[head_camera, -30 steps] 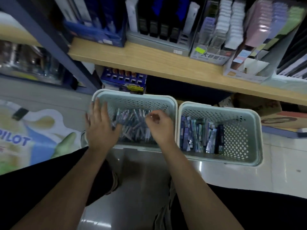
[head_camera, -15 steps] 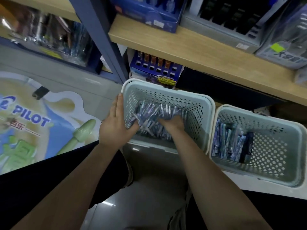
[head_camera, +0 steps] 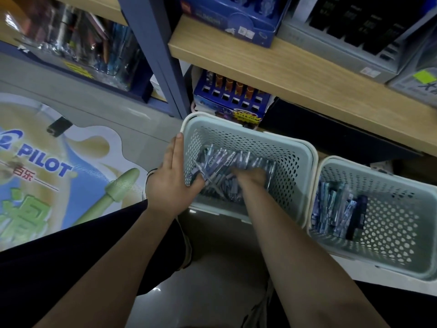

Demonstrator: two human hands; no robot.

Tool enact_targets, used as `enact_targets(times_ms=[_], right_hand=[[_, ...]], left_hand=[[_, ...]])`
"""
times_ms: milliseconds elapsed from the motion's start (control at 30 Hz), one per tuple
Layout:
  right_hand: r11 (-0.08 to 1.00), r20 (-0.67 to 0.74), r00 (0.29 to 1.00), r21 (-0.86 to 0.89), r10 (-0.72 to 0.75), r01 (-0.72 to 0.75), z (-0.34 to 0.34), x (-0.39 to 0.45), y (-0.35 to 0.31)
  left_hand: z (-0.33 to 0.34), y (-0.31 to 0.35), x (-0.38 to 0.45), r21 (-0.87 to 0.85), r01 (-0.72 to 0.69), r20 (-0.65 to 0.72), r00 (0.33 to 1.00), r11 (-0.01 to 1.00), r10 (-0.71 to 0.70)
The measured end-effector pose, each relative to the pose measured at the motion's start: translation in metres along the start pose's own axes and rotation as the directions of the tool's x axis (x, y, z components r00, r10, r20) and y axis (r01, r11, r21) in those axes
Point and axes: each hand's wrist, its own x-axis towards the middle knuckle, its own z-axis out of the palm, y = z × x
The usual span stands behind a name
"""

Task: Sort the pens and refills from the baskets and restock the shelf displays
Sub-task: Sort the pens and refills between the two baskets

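Two pale green perforated baskets stand on the floor under a wooden shelf. The left basket [head_camera: 305, 147] holds a loose pile of wrapped pens [head_camera: 224, 159]. My right hand [head_camera: 248, 177] is pushed down into that pile, its fingers buried among the pens, so its grip is hidden. My left hand [head_camera: 171, 176] lies with straight fingers against the basket's left outer wall, thumb over the rim. The right basket [head_camera: 402, 263] holds packs of refills [head_camera: 335, 211] stood along its left side.
A wooden shelf [head_camera: 295, 74] overhangs the baskets, carrying blue and grey display boxes. A blue pen display box [head_camera: 233, 100] sits on the floor behind the left basket. A blue shelf post [head_camera: 156, 55] rises at left. A Pilot floor sticker [head_camera: 47, 162] covers the left floor.
The view swung down and left. My right hand sank from the top of the pile deep into the pens. My left hand moved from inside the basket to its left wall.
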Motion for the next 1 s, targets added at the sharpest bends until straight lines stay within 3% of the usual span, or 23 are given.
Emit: enact_targets(times_ms=[100, 267, 567, 1000], right_hand=[[0.996, 0.056, 0.998, 0.092, 0.007, -0.012, -0.004, -0.001, -0.001], [1.0, 0.177, 0.984, 0.016, 0.018, -0.021, -0.001, -0.003, -0.003], [0.996, 0.229, 0.973, -0.084, -0.016, 0.036, -0.001, -0.002, -0.005], [0.994, 0.087, 0.996, -0.109, 0.019, -0.01, -0.041, 0.013, 0.007]], left_hand=[[0.0, 0.0, 0.0, -0.011, 0.005, 0.003, 1.0, 1.0, -0.005], [0.0, -0.001, 0.0, -0.022, 0.004, 0.006, 1.0, 1.0, -0.004], [0.0, 0.001, 0.001, -0.031, 0.016, 0.012, 1.0, 0.999, -0.016], [-0.001, 0.002, 0.001, -0.042, 0.004, 0.012, 1.0, 0.999, -0.004]])
